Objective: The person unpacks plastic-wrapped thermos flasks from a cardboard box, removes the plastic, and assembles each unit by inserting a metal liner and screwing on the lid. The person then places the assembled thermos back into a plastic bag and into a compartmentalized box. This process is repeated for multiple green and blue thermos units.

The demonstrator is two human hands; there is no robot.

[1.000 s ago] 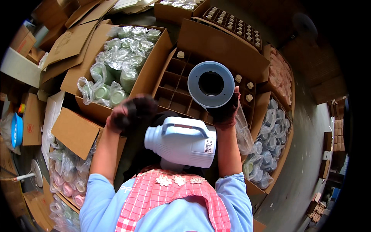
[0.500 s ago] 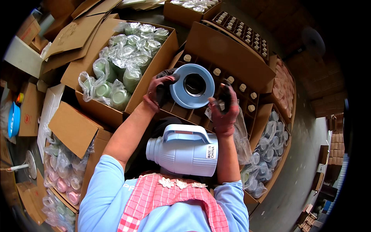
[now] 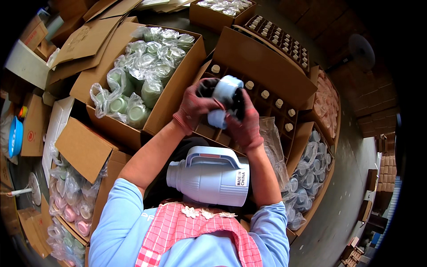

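Both gloved hands grip one pale blue round base piece (image 3: pixel 223 95) above a divided carton. My left hand (image 3: pixel 194 107) wraps its left side and my right hand (image 3: pixel 245 124) holds its lower right. The piece is tilted edge-on, so its dark inside is mostly hidden. A pale blue plastic flask shell (image 3: pixel 209 175) with a handle lies on its side in my lap, neck pointing left, below both hands.
The divided carton (image 3: pixel 267 95) holds bottles with capped tops. A box of bagged green parts (image 3: pixel 138 84) stands left, bagged pink parts (image 3: pixel 73 200) lower left, bagged blue parts (image 3: pixel 307 178) right. More cartons stand behind, and a grey floor runs right.
The round blue piece has turned from facing the camera to edge-on. My left hand has come up onto it, so both hands now grip it. The flask shell stays in my lap.
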